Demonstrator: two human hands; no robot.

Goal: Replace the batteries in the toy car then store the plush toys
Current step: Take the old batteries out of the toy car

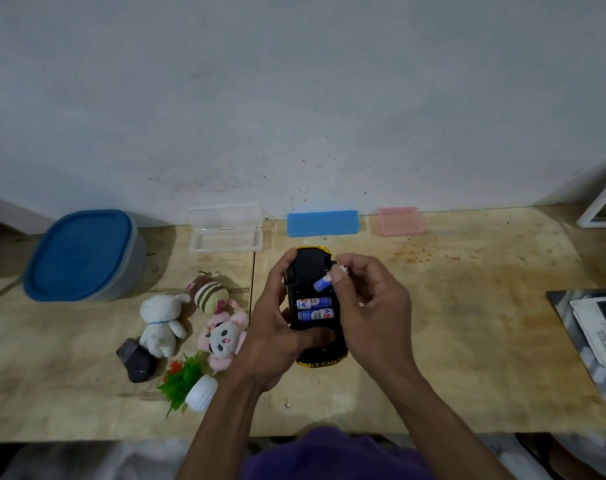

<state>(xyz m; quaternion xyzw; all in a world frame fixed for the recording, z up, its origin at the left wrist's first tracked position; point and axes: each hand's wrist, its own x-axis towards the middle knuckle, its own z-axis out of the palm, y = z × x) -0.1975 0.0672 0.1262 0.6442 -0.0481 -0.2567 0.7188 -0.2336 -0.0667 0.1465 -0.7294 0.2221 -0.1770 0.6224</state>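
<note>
Between the right hand's (362, 299) fingertips sits a battery (324, 283), pinched and tilted, lower end already at the empty top slot. Two batteries (313, 308) lie crosswise below it, so this one needs laying flat the same way. Left hand (273, 327) grips the upside-down toy car (315, 306) above the table (450, 323). Plush toys (194, 320) wait just left.

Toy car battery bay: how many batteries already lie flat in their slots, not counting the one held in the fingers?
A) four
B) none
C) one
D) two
D: two batteries lie side by side in the upturned toy car, while the right hand pinches a third battery tilted above the bay.
</note>
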